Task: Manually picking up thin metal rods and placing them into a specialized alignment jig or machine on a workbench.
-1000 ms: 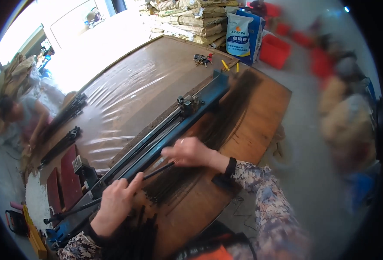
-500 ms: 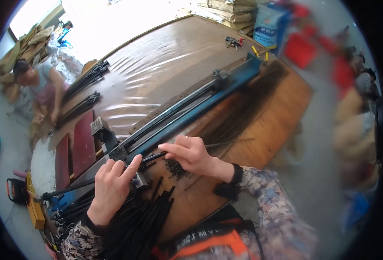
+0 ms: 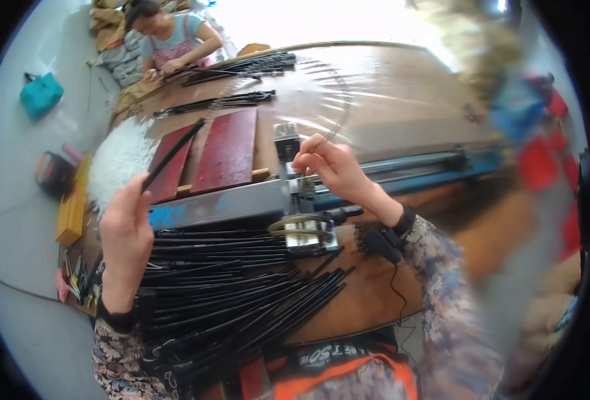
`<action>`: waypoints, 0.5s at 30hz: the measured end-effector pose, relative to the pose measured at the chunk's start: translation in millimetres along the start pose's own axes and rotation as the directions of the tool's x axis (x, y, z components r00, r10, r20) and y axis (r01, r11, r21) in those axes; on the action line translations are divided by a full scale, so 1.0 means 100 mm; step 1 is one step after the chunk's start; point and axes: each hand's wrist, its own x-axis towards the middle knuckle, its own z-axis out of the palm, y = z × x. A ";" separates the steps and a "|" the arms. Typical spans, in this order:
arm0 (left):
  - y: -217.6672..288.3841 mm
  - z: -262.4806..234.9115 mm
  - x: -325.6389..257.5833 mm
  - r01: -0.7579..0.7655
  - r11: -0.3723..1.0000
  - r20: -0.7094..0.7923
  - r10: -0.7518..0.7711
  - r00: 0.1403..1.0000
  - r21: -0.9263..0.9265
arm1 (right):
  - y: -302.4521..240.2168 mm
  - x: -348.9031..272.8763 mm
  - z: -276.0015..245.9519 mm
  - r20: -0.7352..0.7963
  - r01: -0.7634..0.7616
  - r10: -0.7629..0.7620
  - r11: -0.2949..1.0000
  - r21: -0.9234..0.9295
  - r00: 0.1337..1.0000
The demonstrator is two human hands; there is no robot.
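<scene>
Where the view takes in the whole workplace, a large wooden bench (image 3: 401,80) under clear plastic sheeting fills most of it. A long blue-grey metal rail (image 3: 241,203) crosses the bench from left to right, with a small metal fixture (image 3: 303,230) mounted at its middle. Two dark red boards (image 3: 231,150) lie side by side behind the rail. A wide heap of thin black rods (image 3: 241,287) covers the near edge of the bench, fanned toward the person. A pile of white stringy material (image 3: 115,160) sits at the left end. Containers are few: a teal bag (image 3: 40,95) stands on the floor at far left, contents not visible. A second person (image 3: 168,40) works at the far end of the bench over further black rod bundles (image 3: 241,67).

The left hand (image 3: 127,233) has its grip closed on one black rod (image 3: 171,155), held raised and slanting up to the right over the red boards. The right hand (image 3: 335,170) pinches a thin wire-like strand (image 3: 331,133) just above the fixture; its grip is closed.

Compared with half a second earlier, the left hand has lifted off the rod heap, and the view has swung leftward.
</scene>
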 end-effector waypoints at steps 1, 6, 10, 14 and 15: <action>-0.02 -0.17 -0.11 0.049 0.996 -0.028 -0.047 0.999 0.072 | -0.07 0.04 0.02 -0.002 0.076 -0.076 0.997 0.003 0.997; -0.63 -0.94 -0.49 0.280 0.940 -0.135 -0.258 0.957 0.192 | -0.19 0.15 -0.08 0.098 -0.028 0.055 0.965 -0.261 0.994; -0.60 -0.72 -0.48 0.300 0.948 -0.172 -0.279 0.945 0.110 | 0.00 0.09 -0.10 0.266 0.062 0.107 0.829 -0.556 0.958; -0.41 -0.45 -0.36 0.195 0.980 -0.059 -0.193 0.979 0.034 | -0.25 0.34 0.16 0.156 -0.214 0.244 0.959 -0.185 0.957; -0.35 -0.41 -0.35 0.204 0.979 -0.012 -0.204 0.979 0.014 | -0.22 0.37 0.21 0.146 -0.150 0.173 0.977 -0.153 0.974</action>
